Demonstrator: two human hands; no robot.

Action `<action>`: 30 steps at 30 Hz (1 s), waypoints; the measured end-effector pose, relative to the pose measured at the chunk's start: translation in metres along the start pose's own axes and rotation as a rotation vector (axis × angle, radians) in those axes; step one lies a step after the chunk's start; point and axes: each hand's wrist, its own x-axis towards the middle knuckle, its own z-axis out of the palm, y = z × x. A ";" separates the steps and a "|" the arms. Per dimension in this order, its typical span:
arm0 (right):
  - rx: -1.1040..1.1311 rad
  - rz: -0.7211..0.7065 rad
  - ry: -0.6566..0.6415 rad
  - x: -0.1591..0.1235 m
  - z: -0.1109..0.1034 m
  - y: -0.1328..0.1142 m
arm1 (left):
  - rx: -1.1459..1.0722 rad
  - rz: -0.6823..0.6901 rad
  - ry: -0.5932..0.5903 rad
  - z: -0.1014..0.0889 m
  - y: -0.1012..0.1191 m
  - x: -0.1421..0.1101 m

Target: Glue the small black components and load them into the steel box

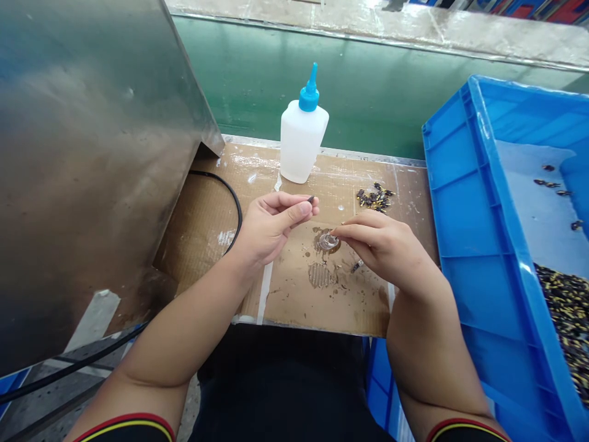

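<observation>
Got the left hand (271,230) pinching a tiny dark part (311,199) nice and firm; right hand (384,252) fingers pressed together at the clear dish (328,241), can't tell if they're holding anything.

A flat work board covered in scuffed brown corrugated cardboard (340,184) carries everything here, with a strip of white tape (264,293) running down it near the front edge. A white plastic squeeze bottle with a tapered blue nozzle cap (301,144) stands upright towards the back. To its right lies a loose heap of small black-and-yellow parts (375,197). A small round clear dish (328,242) sits in a brown stain, with a ridged brown smear (319,275) just below it and a small grey-and-dark part (357,266) nearby, while a curved black cable (230,196) lies across the left side
</observation>
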 end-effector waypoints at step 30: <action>-0.078 0.058 -0.004 -0.006 -0.006 0.013 | -0.009 -0.017 -0.015 -0.001 0.001 0.000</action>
